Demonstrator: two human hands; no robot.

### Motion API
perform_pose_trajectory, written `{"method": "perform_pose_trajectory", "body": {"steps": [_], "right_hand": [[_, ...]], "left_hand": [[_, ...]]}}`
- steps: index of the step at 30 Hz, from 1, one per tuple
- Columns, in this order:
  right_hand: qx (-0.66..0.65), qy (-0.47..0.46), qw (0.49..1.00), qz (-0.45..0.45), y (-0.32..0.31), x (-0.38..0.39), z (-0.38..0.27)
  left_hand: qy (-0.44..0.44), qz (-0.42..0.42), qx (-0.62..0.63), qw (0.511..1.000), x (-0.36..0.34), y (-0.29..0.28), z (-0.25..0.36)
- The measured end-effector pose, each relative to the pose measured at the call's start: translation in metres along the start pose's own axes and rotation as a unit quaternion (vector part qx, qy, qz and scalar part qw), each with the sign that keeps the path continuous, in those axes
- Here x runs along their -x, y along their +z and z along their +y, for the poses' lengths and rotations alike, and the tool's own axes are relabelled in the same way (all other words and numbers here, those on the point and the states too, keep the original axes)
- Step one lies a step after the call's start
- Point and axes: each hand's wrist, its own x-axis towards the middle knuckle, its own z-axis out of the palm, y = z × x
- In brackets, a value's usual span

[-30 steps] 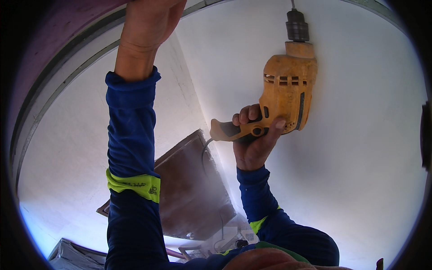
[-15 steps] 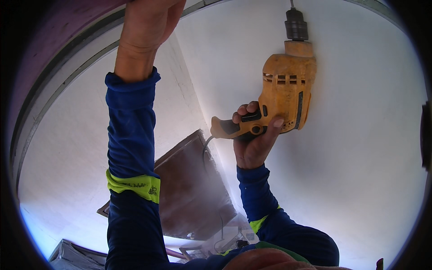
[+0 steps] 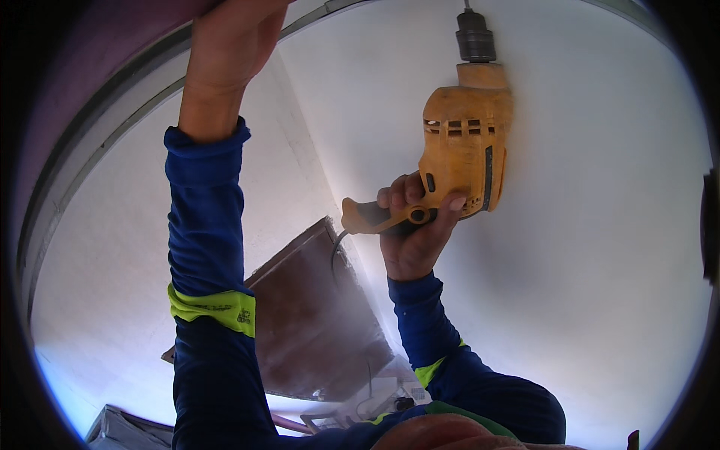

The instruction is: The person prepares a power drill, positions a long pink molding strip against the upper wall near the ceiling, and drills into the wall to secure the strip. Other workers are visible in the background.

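A scuffed orange-yellow power drill (image 3: 469, 154) points upward in front of the white wall. My right hand (image 3: 411, 247) is closed round its black-and-yellow handle, fingers curled over the trigger area and thumb along the drill body. The dark chuck (image 3: 475, 39) grips a thin bit whose tip lies beyond the upper edge. From the handle's end hangs a grey cord (image 3: 334, 255). My left hand (image 3: 232, 49) is raised at the upper left, near the ceiling-side edge; its fingers are cut off by the frame, so what they touch is hidden.
White walls meet in a corner (image 3: 307, 142) between my arms. Below is a brown door-like panel (image 3: 319, 322), partly behind my left sleeve. Grey edging (image 3: 90, 150) curves along the upper left. A dark grey covered object (image 3: 127, 429) stands at the lower left.
The drill, both hands and forearms have shifted slightly left in the view. My right fingers now cover the black trigger area that showed before.
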Motion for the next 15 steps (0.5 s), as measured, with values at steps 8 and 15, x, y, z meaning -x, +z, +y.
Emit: {"method": "perform_pose_trajectory", "body": {"steps": [8, 15], "right_hand": [[-0.094, -0.019, 0.995, -0.004, -0.004, 0.0, 0.02], [-0.014, -0.011, 1.0, -0.013, -0.007, -0.014, 0.017]], "left_hand": [[-0.11, -0.172, -0.068, 0.977, 0.011, -0.048, 0.023], [-0.07, -0.181, -0.086, 0.977, 0.0, -0.039, 0.007]]}}
